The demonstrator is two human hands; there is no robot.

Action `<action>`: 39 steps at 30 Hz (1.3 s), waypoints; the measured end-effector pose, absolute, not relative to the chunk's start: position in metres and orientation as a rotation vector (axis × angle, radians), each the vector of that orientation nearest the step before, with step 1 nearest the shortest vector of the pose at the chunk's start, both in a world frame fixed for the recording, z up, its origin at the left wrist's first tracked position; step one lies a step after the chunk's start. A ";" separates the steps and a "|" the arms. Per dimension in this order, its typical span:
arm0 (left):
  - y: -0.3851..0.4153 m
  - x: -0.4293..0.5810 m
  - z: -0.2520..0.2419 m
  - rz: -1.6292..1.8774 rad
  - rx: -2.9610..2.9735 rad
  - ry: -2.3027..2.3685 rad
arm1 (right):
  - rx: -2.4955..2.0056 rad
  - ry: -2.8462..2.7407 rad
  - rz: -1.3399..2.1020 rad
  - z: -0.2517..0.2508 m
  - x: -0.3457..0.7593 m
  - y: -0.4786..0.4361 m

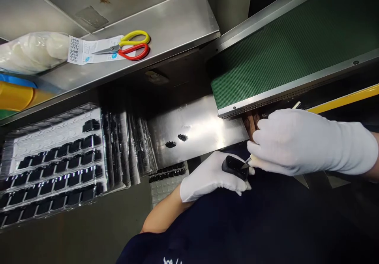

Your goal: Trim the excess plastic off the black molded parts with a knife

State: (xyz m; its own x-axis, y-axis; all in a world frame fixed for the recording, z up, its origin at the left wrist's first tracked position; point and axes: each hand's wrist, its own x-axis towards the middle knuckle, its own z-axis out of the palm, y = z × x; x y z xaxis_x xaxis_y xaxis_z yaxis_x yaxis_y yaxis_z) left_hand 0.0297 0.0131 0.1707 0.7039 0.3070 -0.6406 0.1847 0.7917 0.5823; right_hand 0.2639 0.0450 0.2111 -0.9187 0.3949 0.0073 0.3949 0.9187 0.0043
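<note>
My left hand (211, 175), in a white glove, is closed around a small black plastic part (235, 167) close to my body. My right hand (284, 141), also gloved in white, grips a slim knife (246, 163) whose pointed metal blade touches or nearly touches the part's right edge. The light-coloured end of its handle sticks out above my knuckles. Two small black pieces, one at the left (170, 144) and one slightly right of it (182, 137), lie on the steel work surface (201, 126) beyond my left hand. The fingertips of my right hand are partly hidden.
Stacked clear trays (56, 161) with rows of black parts stand at the left. Another tray (168, 189) sits lower down. Scissors (134, 45) with yellow and red handles lie on a label on the steel shelf (174, 23). A green conveyor belt (290, 55) runs at upper right.
</note>
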 end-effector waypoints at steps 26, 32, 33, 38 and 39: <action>0.003 -0.013 0.123 0.329 0.412 0.632 | -1.576 -2.205 1.160 0.081 0.238 0.053; -0.002 -0.053 0.113 0.479 0.378 0.774 | -1.936 -2.183 1.462 -0.074 0.156 0.077; -0.004 -0.061 0.111 0.497 0.371 0.795 | -1.958 -2.189 1.446 -0.092 0.145 0.082; -0.013 -0.098 0.104 0.573 0.336 0.831 | -2.095 -2.160 1.290 -0.138 0.118 0.104; -0.014 -0.104 0.103 0.584 0.345 0.829 | -2.119 -2.147 1.250 -0.141 0.117 0.107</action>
